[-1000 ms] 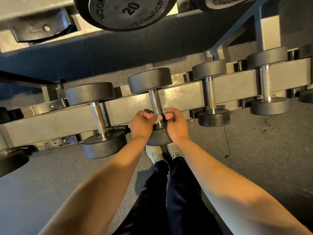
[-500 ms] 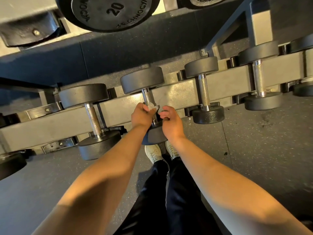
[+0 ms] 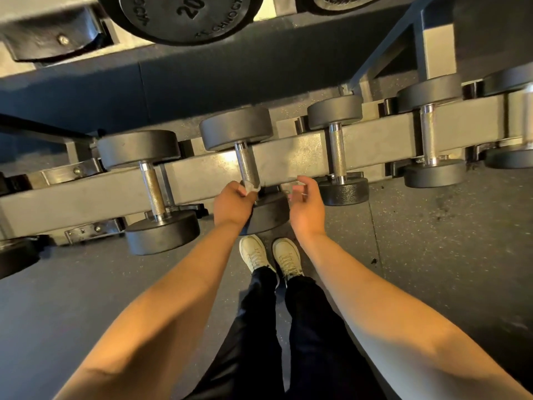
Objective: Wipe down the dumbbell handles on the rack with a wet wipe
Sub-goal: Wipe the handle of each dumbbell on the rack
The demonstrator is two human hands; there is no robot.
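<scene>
Nearest, two bare forearms reach forward over dark trousers (image 3: 311, 342) and pale shoes (image 3: 253, 252) standing on the speckled floor (image 3: 432, 241). The left hand (image 3: 233, 203) is curled tight round a crumpled white wipe (image 3: 252, 187) and presses it against the near end of the handle (image 3: 246, 166) of the middle dumbbell (image 3: 236, 128). The right hand (image 3: 305, 203) hangs just beside, off the handle, its fingers loosely bent and holding nothing I can make out.

The handle is knurled chrome and lies across the grey beam of the rack (image 3: 202, 180). Its near head is dark and round, partly hidden by the left hand. The far head sits beyond the beam.

A left dumbbell (image 3: 153, 192) and a right dumbbell (image 3: 337, 151) flank it on the same beam. Farthest, on the tier above, is a big weight (image 3: 187, 15) marked 20.
</scene>
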